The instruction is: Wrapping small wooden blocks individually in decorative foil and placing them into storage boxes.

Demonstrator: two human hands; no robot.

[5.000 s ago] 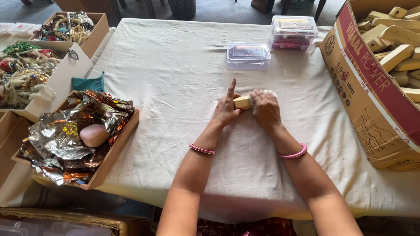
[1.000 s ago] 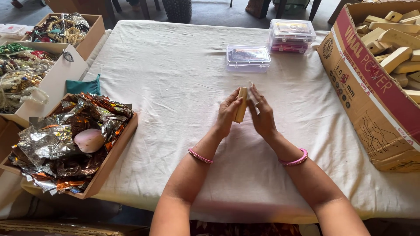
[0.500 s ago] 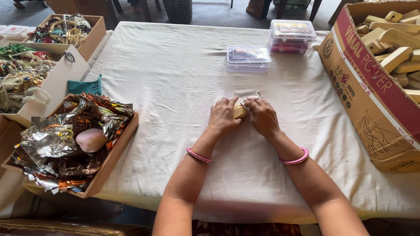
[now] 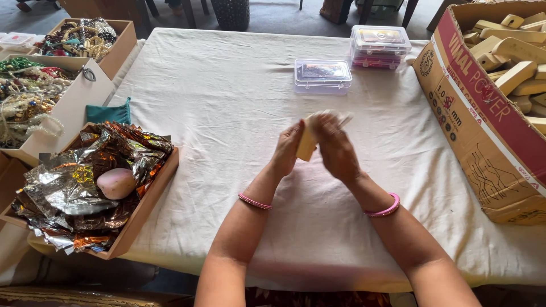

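— Item one: what is in your hands?

— A pale rectangular wooden block (image 4: 307,145), tilted on end, lifted clear of the cream cloth-covered table (image 4: 227,96). My left hand (image 4: 289,149) grips its left side, fingers curled round the edge, thumb up near the top. My right hand (image 4: 335,149) is closed over its right side and upper end, fingers bent, pinching a scrap of thin clear wrapping (image 4: 342,117) against the wood. Neither hand is spread wide; both are clasped on the block. The picture is blurred here, so I cannot tell how far the wrapping covers the block.

— Item two: on the wrists?

— One pink bangle on the left wrist (image 4: 254,201), one pink bangle on the right wrist (image 4: 383,207).

— Item three: the surroundings?

— Ahead of my hands, a clear plastic lidded box (image 4: 322,75) lies flat on the cloth; just beyond it to the right, a stack of clear plastic boxes (image 4: 381,45). At far right, a large brown and red cardboard carton (image 4: 483,125) full of similar pale wooden blocks (image 4: 515,74). At left, a shallow brown tray of crumpled metallic foil sheets (image 4: 142,210) with a smooth pink oval lump (image 4: 116,183) resting on the foil. Behind that, a green cloth pouch (image 4: 108,112) and open boxes of mixed bead strings (image 4: 34,91).
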